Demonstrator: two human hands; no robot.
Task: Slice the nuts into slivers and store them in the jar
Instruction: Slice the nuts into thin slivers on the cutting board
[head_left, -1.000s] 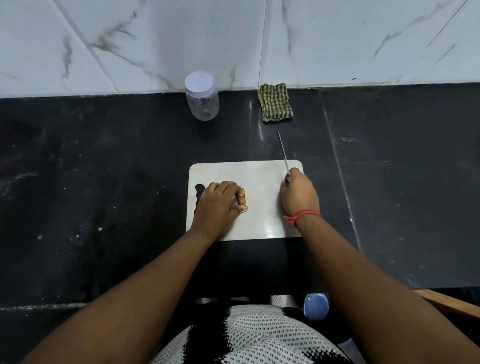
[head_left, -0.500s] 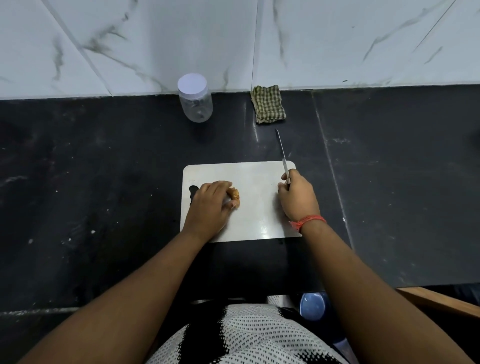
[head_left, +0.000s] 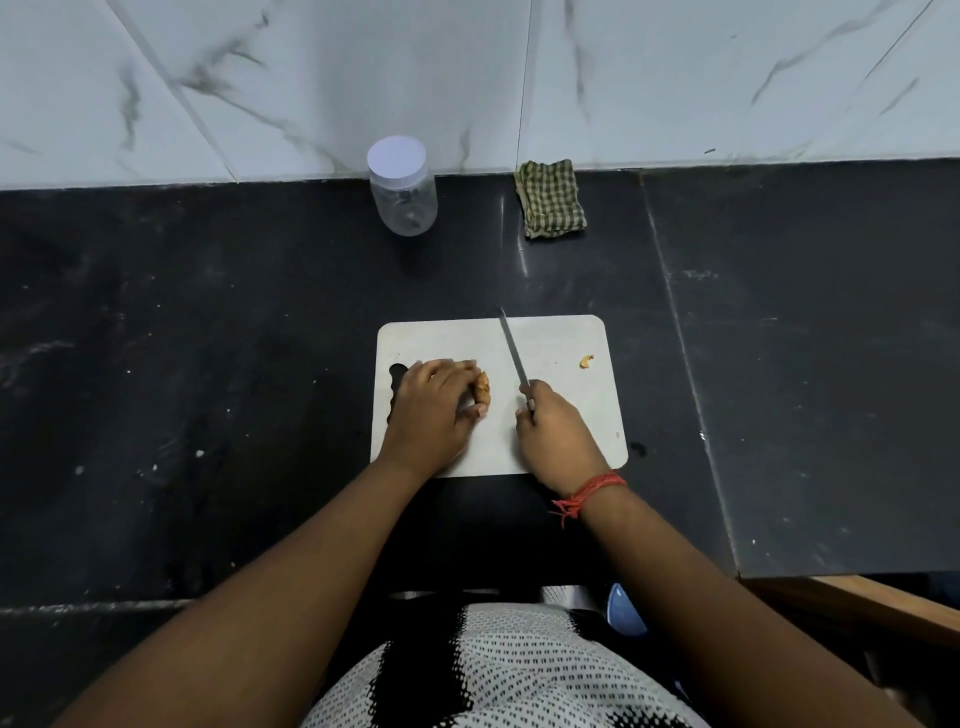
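The nuts (head_left: 483, 388) are pinned on the cutting board (head_left: 561, 426) under the curled fingers (head_left: 447, 376) of the left hand (head_left: 428, 410), mostly hidden. Just to their right, the knife (head_left: 513, 349) is gripped by the right hand (head_left: 553, 436), blade pointing away. One sliver (head_left: 586, 361) sits apart; the jar (head_left: 402, 187) is capped at the back of the surface (head_left: 208, 338).

On the black stone counter (head_left: 208, 338) there is one white rectangular plastic cutting board (head_left: 561, 405). On this board I count two pieces of brown nut: one bigger brown nut (head_left: 483, 388) under the fingers of the left hand (head_left: 431, 410), and one small light-brown nut piece (head_left: 586, 361) lying apart near the right edge. There is one thin metal knife (head_left: 513, 348), which the right hand (head_left: 558, 434) holds. Near the wall stand one clear plastic jar with a white round lid (head_left: 402, 189) and one folded green checked cloth (head_left: 550, 200). Two hands are visible, and one red thread bracelet (head_left: 592, 491).
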